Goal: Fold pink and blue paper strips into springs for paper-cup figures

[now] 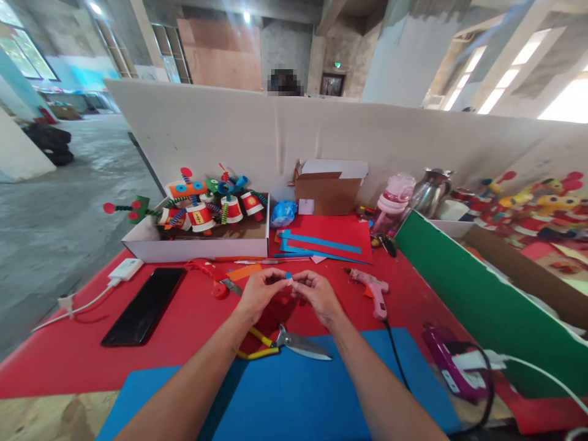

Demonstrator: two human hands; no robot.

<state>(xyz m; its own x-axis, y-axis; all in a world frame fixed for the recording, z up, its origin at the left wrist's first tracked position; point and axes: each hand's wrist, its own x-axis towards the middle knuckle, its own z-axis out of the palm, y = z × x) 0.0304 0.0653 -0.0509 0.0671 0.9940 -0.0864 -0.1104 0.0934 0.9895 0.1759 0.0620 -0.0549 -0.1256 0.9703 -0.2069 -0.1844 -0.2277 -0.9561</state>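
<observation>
A tiny blue piece (pixel 288 275), seemingly paper with a pale bit below it, is pinched between both hands over the red tabletop. My left hand (pixel 258 294) grips it from the left with thumb and fingertips. From the other side, my right hand (pixel 316 295) is closed in a pinch at its edge. Below the hands lie yellow-handled shears (pixel 305 345), partly on a blue sheet (pixel 285 398). Red-handled scissors (pixel 221 286) rest beside my left hand, near an orange paper strip (pixel 244 272). To the right of my right hand lies a pink glue gun (pixel 375 291).
A white box (pixel 197 248) holds several cup figures. Blue strips (pixel 321 240) lie on red sheets. A black phone (pixel 143 306) lies left; a purple device (pixel 452 361) with cables sits right, beside a green-sided box (pixel 478 306). A pink bottle (pixel 394 202) stands behind.
</observation>
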